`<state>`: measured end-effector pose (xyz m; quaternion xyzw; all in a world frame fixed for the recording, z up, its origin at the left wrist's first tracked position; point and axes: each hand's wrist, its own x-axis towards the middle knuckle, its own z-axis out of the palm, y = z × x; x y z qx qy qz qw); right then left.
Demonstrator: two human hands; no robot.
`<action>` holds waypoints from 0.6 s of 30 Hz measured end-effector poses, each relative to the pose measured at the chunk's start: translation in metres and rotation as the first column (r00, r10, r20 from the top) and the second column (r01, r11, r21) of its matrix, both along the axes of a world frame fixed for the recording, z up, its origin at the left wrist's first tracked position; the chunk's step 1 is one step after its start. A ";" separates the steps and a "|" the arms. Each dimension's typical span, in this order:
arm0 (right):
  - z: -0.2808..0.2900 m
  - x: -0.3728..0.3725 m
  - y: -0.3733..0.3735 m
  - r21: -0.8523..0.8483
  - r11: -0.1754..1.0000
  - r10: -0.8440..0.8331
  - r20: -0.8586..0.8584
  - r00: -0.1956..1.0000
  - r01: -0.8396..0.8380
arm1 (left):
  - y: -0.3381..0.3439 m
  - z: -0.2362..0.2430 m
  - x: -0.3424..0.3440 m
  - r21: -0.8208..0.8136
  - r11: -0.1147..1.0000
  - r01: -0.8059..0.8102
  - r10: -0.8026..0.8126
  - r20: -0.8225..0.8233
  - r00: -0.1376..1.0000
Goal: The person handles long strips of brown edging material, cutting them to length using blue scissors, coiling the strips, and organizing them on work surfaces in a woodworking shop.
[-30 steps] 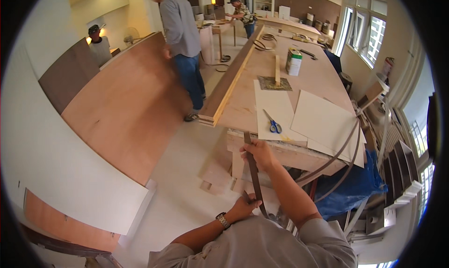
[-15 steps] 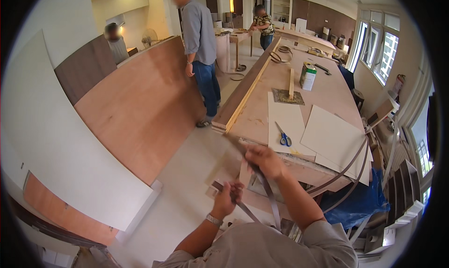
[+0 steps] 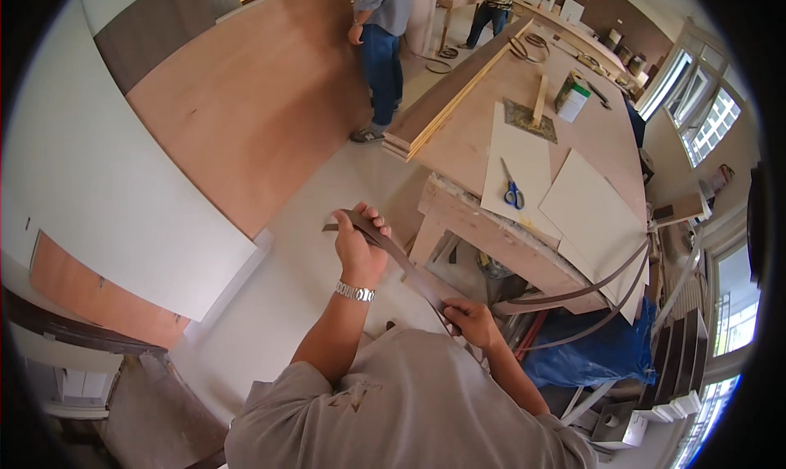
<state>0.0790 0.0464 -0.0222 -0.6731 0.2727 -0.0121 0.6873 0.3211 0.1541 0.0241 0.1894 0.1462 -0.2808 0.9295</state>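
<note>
A long, thin brown edging strip [image 3: 416,277] runs slantwise between my hands in front of my body. Its upper part lies across the palm of my left hand [image 3: 360,246], with the fingers curled round it and a short end sticking out on the left. Lower and nearer my body, my right hand [image 3: 472,322] pinches the same strip between thumb and fingers. Below the right hand the strip is partly hidden by my shirt. Both hands are in front of the workbench's near end, apart from it.
On the workbench [image 3: 458,133] lie blue-handled scissors [image 3: 513,196], pale sheets [image 3: 598,211], a trowel-like spreader [image 3: 532,124] and a tin can [image 3: 572,97]. More strips [image 3: 565,295] loop off its right corner above a blue plastic bag [image 3: 602,346]. Large panels [image 3: 246,101] stand left. A person [image 3: 381,60] stands beyond.
My left hand has risen and turned palm-up with the strip. My right hand has moved down toward my body, drawing the strip out between both hands. The view has tilted down.
</note>
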 end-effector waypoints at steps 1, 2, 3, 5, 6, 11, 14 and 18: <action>-0.005 -0.004 -0.004 0.005 1.000 0.010 -0.007 1.000 -0.010 | 0.001 -0.006 0.004 -0.004 1.000 0.014 -0.013 0.073 0.997; -0.013 -0.010 -0.007 -0.038 0.999 0.033 -0.093 0.995 -0.037 | 0.004 -0.009 0.007 -0.009 1.000 0.028 -0.026 0.148 0.989; -0.021 -0.016 -0.011 -0.083 0.995 0.047 -0.179 0.983 -0.063 | 0.004 -0.011 0.009 -0.009 1.000 0.023 -0.022 0.144 0.989; -0.037 -0.029 -0.015 -0.062 0.997 0.031 -0.174 0.984 -0.043 | 0.007 -0.012 0.007 -0.054 0.995 0.086 -0.072 0.227 0.971; -0.043 -0.036 -0.015 -0.116 0.992 0.022 -0.184 0.983 -0.044 | 0.008 -0.009 0.004 -0.055 0.995 0.079 -0.065 0.223 0.973; -0.053 -0.051 -0.020 -0.111 0.992 0.032 -0.198 0.980 -0.055 | 0.014 0.001 -0.003 -0.026 0.992 0.125 -0.110 0.336 0.935; -0.069 -0.059 -0.026 -0.109 0.993 0.029 -0.205 0.978 -0.052 | 0.015 0.008 -0.008 -0.024 0.988 0.153 -0.131 0.399 0.908; -0.086 -0.064 -0.032 -0.050 0.999 0.009 -0.180 0.984 -0.018 | 0.019 0.009 -0.010 -0.034 0.983 0.181 -0.149 0.432 0.890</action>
